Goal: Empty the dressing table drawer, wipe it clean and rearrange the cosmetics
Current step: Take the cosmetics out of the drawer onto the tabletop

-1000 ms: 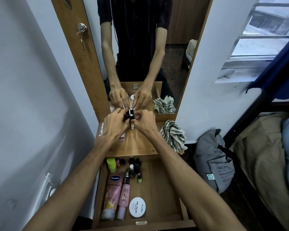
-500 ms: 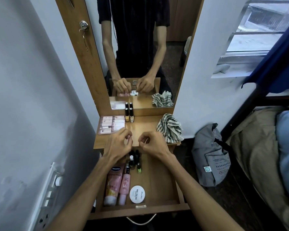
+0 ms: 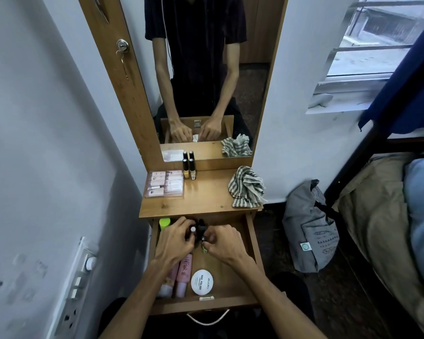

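Note:
The open wooden drawer (image 3: 251,245) holds two pink tubes (image 3: 184,275), a round white nail polish remover tub (image 3: 202,282), a green-capped bottle (image 3: 164,222) and several small bottles at its back. My left hand (image 3: 175,243) reaches into that cluster and its fingers curl round a small white-capped bottle (image 3: 193,229). My right hand (image 3: 222,243) pinches a small black-capped bottle (image 3: 203,238) beside it. On the table top (image 3: 206,199) stand two nail polish bottles (image 3: 189,168) against the mirror, a clear box of pink packets (image 3: 164,184) and a striped cloth (image 3: 246,187).
A mirror (image 3: 206,69) rises behind the table top and reflects the person. A wall with a switch panel (image 3: 76,285) is close on the left. On the floor to the right sits a grey bag (image 3: 311,228), with a bed (image 3: 389,216) beyond it.
Both hands left the two nail polish bottles standing by the mirror, drew back across the table top and dropped into the drawer's back cluster of small bottles.

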### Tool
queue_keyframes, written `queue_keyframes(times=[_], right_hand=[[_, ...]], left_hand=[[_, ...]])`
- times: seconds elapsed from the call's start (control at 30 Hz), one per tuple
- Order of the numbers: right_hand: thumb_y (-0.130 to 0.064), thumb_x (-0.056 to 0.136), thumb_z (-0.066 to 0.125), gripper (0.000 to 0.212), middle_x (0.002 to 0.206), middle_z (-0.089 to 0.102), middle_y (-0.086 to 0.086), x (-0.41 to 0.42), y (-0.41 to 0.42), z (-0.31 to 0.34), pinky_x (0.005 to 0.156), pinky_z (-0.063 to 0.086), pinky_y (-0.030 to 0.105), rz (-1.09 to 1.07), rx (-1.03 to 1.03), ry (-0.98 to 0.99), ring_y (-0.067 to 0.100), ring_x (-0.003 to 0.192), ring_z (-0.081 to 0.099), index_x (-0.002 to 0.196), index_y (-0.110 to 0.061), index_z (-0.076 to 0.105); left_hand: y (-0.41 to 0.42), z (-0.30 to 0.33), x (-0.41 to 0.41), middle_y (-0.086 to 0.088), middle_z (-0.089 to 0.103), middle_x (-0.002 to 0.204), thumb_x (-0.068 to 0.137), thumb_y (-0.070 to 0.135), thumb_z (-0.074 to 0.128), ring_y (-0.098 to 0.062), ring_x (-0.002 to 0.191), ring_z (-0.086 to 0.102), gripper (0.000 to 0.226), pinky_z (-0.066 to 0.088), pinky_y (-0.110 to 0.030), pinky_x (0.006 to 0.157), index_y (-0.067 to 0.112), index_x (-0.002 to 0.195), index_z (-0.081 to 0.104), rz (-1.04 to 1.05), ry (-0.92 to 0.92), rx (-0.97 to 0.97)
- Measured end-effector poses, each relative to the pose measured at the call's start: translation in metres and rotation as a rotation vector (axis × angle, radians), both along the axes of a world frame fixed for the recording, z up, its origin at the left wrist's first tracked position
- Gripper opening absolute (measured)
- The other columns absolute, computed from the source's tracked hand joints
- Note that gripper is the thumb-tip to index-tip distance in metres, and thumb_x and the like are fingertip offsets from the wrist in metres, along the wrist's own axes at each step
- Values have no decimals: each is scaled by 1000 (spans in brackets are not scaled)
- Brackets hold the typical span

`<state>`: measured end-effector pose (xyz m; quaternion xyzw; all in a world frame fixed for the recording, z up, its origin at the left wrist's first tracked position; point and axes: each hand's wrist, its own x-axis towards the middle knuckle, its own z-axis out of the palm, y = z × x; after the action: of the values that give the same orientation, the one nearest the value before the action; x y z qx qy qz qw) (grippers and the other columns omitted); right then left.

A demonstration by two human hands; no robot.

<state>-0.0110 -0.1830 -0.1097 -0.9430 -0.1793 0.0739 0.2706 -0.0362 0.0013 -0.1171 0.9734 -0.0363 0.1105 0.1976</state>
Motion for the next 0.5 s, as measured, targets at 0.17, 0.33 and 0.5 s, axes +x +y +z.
queue_keyframes(times=[0.17, 0.33, 0.5], right_hand=[[-42, 77, 68, 24, 86, 76, -11, -1, -5, -6, 72, 56, 26, 4, 19, -17, 10, 79, 71, 94, -27, 76], [-46, 73, 67, 24, 77, 73, -14, 2, -16, -1, 62, 48, 18, -27, 90, -42, 3, 70, 66, 86, -27, 77], [-48, 69, 68, 21, 69, 69, -17, 15, -27, 20, 56, 41, 10, -76, 180, -123, -2, 65, 63, 76, -29, 72]], left_hand=[[-7, 1, 8, 7, 68, 110, 83, 34, 66, -20, 92, 68, 37, 54, -32, 73, 23, 119, 68, -3, 77, 33], [-15, -1, 17, 6, 70, 110, 84, 45, 63, -18, 96, 67, 39, 54, -33, 79, 27, 118, 68, -11, 112, 43], [-22, -4, 18, 8, 69, 102, 81, 45, 65, -19, 89, 69, 33, 54, -35, 70, 27, 108, 70, -14, 94, 31]])
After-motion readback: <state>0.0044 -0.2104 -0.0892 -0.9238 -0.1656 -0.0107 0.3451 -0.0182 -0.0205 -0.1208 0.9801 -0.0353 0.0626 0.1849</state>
